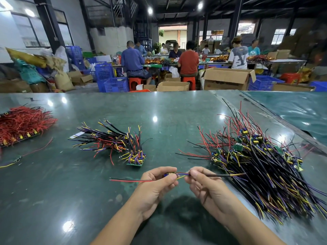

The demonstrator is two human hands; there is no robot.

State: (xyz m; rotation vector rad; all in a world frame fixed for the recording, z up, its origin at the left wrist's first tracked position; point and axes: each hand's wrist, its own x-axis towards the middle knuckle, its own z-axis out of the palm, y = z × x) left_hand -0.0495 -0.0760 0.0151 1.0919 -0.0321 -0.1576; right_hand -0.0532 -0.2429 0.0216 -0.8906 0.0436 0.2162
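Green table (pixel 70 191) carries 3 wire piles: big heap (pixel 261 165) right of the hands, smaller bundle (pixel 122 144) beyond them, red-wire pile (pixel 21 124) far left. Just above the table at front centre, the left hand (pixel 157 181) grip is clamped on 1 small wired board (pixel 167 174), its red wire (pixel 127 180) trailing left. Beside it, the right hand (pixel 203 184) grip pinches the board's black lead (pixel 219 175).

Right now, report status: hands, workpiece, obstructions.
Left hand pinches small wired board. Right hand pinches its wires. Big wire pile close on the right.
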